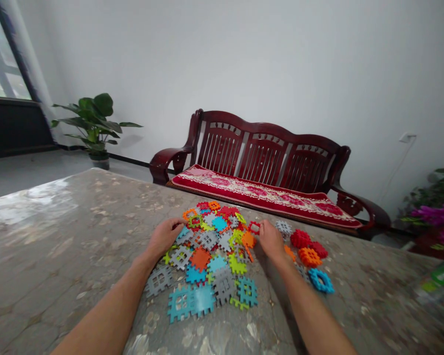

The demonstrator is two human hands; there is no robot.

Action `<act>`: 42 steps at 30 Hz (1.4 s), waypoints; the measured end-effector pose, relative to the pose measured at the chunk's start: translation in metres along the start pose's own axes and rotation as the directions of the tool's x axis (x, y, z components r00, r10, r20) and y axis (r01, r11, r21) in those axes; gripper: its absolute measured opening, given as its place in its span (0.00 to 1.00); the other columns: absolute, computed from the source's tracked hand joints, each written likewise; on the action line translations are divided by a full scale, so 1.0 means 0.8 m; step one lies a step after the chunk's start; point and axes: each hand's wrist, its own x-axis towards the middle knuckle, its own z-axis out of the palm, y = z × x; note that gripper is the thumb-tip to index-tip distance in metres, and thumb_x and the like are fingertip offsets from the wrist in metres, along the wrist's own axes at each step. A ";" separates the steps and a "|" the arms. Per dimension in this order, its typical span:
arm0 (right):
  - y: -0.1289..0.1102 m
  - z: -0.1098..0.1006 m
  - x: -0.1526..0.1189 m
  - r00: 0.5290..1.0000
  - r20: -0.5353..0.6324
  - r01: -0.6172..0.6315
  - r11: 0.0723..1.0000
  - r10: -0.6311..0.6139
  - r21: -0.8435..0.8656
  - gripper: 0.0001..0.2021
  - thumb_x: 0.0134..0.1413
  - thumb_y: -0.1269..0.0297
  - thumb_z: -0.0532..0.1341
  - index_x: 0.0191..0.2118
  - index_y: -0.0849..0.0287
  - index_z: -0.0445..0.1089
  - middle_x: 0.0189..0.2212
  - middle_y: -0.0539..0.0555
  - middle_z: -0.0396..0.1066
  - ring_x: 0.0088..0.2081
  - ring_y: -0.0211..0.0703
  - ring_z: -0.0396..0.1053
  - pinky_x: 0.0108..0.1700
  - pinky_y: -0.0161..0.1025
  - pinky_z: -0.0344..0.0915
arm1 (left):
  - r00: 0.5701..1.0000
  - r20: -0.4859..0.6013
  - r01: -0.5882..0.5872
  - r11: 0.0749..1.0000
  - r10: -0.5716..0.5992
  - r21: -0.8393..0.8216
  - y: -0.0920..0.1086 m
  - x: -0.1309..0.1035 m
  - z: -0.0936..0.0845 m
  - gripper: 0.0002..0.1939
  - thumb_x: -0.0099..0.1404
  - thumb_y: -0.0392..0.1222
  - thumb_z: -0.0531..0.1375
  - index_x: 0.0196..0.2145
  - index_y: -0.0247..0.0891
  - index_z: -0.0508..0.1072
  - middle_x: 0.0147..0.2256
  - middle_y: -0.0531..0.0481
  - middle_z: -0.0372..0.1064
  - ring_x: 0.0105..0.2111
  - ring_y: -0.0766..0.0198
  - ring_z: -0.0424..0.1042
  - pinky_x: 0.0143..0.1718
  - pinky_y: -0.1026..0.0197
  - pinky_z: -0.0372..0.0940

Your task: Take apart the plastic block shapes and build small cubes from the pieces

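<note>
A pile of flat notched plastic pieces in teal, grey, orange, red and lime lies on the patterned table [107, 231]. My left hand [166, 236] rests at the pile's left edge, its fingers bent together beside a teal piece [185, 235]; whether they hold anything is hidden. At the pile's right side, my right hand [271, 237] pinches a small red open-framed piece [254, 227]. Right of that hand sit assembled pieces: a red one [301, 238], an orange one [310, 257] and a blue ring-like one [321, 280]. A teal double piece [191, 301] lies nearest me.
Behind the table's far edge stands a dark red wooden bench [262, 153] with a red floral cover [259, 190]. A potted plant [96, 121] is at the back left. Purple flowers [438, 217] and a blurred green-and-clear package [442, 276] are at the right.
</note>
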 end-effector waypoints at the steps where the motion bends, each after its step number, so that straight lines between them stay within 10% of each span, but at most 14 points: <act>1: 0.002 -0.002 -0.004 1.000 0.001 -0.008 1.000 0.008 0.014 0.16 0.68 0.65 0.46 0.44 0.57 0.70 0.36 0.59 0.76 0.39 0.46 0.74 0.40 0.38 0.63 | 1.000 0.000 0.002 1.000 -0.002 0.007 0.001 0.000 0.000 0.19 0.62 0.48 0.52 0.41 0.43 0.80 0.41 0.51 0.80 0.41 0.56 0.76 0.42 0.60 0.66; 20: 0.009 0.015 -0.047 0.980 0.078 0.159 0.959 -0.182 0.234 0.25 0.47 0.70 0.61 0.55 0.59 0.71 0.49 0.59 0.73 0.51 0.51 0.69 0.56 0.44 0.62 | 1.000 0.024 0.009 1.000 -0.008 -0.006 0.006 -0.002 -0.004 0.20 0.62 0.49 0.52 0.42 0.42 0.80 0.41 0.51 0.80 0.41 0.57 0.75 0.43 0.61 0.66; 25: 0.010 -0.005 -0.046 0.977 -0.086 0.211 0.916 -0.193 0.342 0.28 0.46 0.71 0.61 0.56 0.55 0.69 0.51 0.56 0.71 0.52 0.49 0.68 0.57 0.44 0.63 | 1.000 0.014 0.011 1.000 -0.011 -0.006 0.007 -0.002 -0.005 0.20 0.61 0.50 0.52 0.41 0.43 0.80 0.40 0.52 0.80 0.40 0.57 0.76 0.43 0.61 0.66; 31: 0.076 -0.032 -0.018 0.951 -0.306 0.061 0.933 0.053 0.353 0.31 0.46 0.65 0.62 0.60 0.58 0.65 0.53 0.60 0.70 0.51 0.52 0.69 0.55 0.49 0.65 | 1.000 0.027 -0.006 1.000 0.006 0.006 0.003 0.000 -0.004 0.21 0.61 0.50 0.52 0.42 0.42 0.80 0.41 0.51 0.80 0.41 0.57 0.76 0.43 0.62 0.66; 42: 0.214 -0.046 0.015 0.940 -0.200 -0.269 0.961 0.277 0.064 0.34 0.44 0.67 0.63 0.61 0.61 0.62 0.51 0.62 0.73 0.49 0.54 0.73 0.50 0.45 0.67 | 1.000 0.025 0.013 1.000 -0.013 0.011 0.002 0.001 -0.003 0.21 0.61 0.52 0.52 0.42 0.42 0.80 0.41 0.51 0.80 0.41 0.56 0.76 0.42 0.61 0.66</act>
